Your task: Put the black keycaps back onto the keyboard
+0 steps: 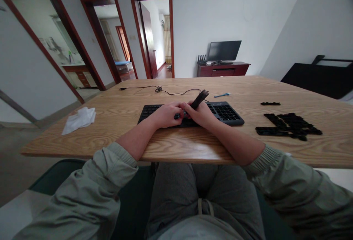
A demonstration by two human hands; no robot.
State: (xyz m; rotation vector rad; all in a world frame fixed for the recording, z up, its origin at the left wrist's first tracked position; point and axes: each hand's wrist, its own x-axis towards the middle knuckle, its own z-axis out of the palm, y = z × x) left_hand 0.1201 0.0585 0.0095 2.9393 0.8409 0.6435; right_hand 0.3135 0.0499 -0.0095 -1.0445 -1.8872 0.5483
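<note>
A black keyboard (pixel 231 114) lies across the table in front of me, and square grid openings show in its right part. Both of my hands are close together over its middle. My right hand (pixel 202 114) is closed around a dark, thick stick-like tool (pixel 199 100) whose uneven end points up and to the right. Its lower end is hidden by my fingers. My left hand (pixel 168 115) is closed, with its fingertips on a small dark piece (pixel 177 116) against the keyboard, touching my right hand. I cannot make out what that piece is.
Several black keycap-like pieces (pixel 296 124) lie heaped at the right, with a short black strip (pixel 270 103) behind them. A blue brush-like stick (pixel 222 95) lies beyond the keyboard. The black cable (pixel 176 93) runs left. White tissue (pixel 80 119) lies near the left edge.
</note>
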